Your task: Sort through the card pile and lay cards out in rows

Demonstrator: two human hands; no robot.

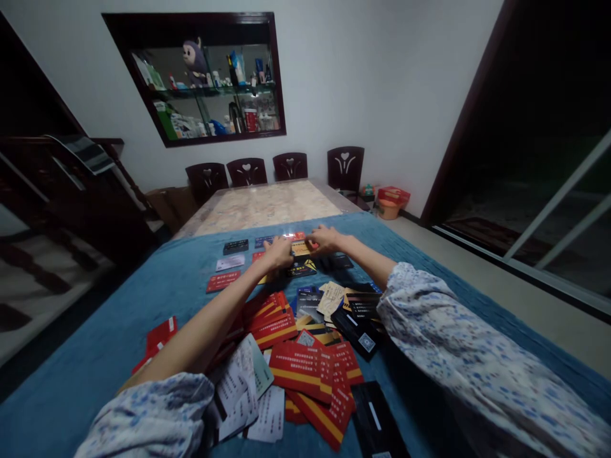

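Note:
At the far end of the laid-out cards, my left hand (280,252) and my right hand (325,240) are at either side of a small red card (298,236). The fingers of both hands are bent and closed at its edges; the fingertips are partly hidden. Just below lie a gold card (300,249) and a black card with a yellow emblem (302,266). A dark card (342,261) sits under my right wrist. To the left are a black card (235,247), a pale card (230,263) and a red card (223,281).
Nearer me, loose piles of red-and-yellow cards (300,369), white cards (236,388) and black cards (377,420) overlap on the blue cloth (95,356). Beyond it the marbled table top (272,207) continues, with dark chairs (345,166) at the far end.

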